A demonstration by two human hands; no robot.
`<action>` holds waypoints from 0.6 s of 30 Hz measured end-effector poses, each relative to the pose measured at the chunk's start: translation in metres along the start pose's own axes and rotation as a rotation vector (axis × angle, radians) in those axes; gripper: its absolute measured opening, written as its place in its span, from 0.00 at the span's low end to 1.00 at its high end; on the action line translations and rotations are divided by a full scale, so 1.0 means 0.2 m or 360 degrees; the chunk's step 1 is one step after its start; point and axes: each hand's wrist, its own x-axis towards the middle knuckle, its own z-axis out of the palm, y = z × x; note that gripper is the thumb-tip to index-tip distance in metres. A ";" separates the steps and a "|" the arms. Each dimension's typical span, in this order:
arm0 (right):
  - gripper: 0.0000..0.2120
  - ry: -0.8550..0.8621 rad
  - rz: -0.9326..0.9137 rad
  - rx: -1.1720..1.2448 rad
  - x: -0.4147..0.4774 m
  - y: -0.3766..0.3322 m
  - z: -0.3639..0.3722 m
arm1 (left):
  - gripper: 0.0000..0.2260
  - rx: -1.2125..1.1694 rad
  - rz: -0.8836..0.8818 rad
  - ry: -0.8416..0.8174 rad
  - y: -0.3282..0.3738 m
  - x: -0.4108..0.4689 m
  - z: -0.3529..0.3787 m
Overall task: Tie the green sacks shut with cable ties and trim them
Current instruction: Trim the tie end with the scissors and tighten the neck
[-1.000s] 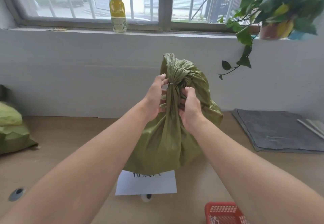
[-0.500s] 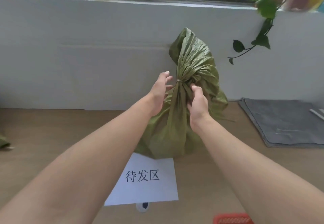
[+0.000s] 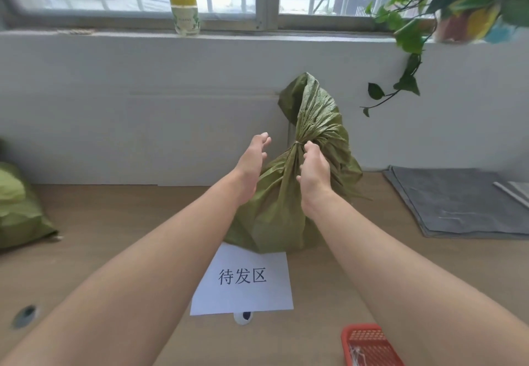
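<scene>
Left grip [image 3: 252, 165] hangs open, fingers straight, just left of the green woven plastic sack [image 3: 274, 216]; right grip [image 3: 313, 171] curls against its cinched neck, though whether it pinches I cannot tell. The sack stands upright mid-frame on the brown wooden table [image 3: 114, 222], neck pointing up.

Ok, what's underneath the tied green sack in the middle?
The green sack stands on the wooden table, its base overlapping the top edge of the white paper sign. Anything else beneath it is covered.
</scene>
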 end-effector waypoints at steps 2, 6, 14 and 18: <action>0.24 -0.0077 -0.0004 0.0018 -0.13 -0.07 0.01 | 0.24 0.0024 0.0026 0.0019 0.05 -0.13 -0.01; 0.24 -0.0183 -0.0013 0.0034 -0.39 -0.19 0.01 | 0.25 0.0032 0.0076 0.0076 0.12 -0.40 -0.05; 0.24 -0.0244 -0.0054 0.0019 -0.88 -0.25 0.06 | 0.26 0.0001 0.0190 0.0166 0.15 -0.93 -0.17; 0.23 -0.0240 -0.0059 0.0010 -1.14 -0.25 0.12 | 0.26 -0.0018 0.0198 0.0201 0.11 -1.17 -0.32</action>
